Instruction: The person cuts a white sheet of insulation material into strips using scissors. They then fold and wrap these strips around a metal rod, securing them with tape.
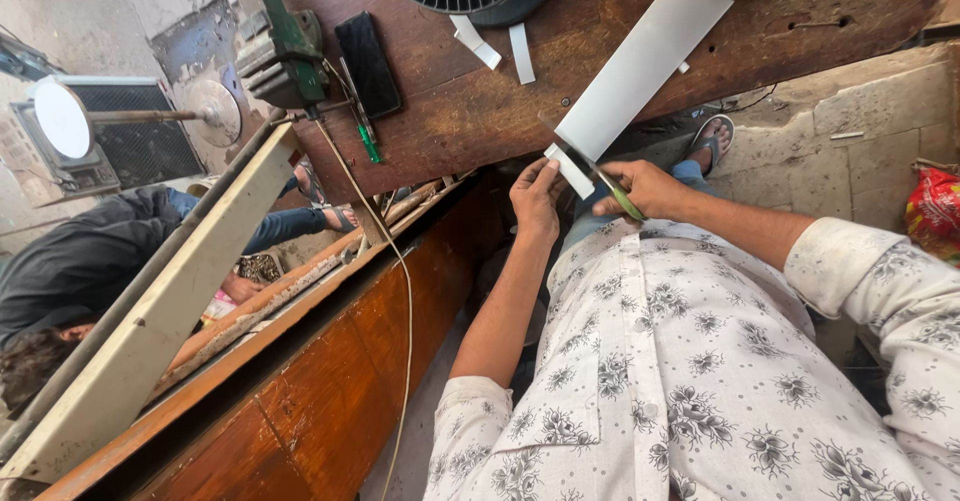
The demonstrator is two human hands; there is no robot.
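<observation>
The person is cutting a long flat white plastic strip [640, 61] that is lying across the near edge of the worn brown wooden workbench [480, 111]. The left hand [537, 199] is pinching the small white offcut [568, 169] at the strip's near end, while the right hand [640, 189] is gripping green-handled shears [612, 189] at the cut. Finishing the cut probably calls for steady squeezing.

Left hand [537, 199] and right hand [640, 189] grip white sheet [640, 66].
</observation>
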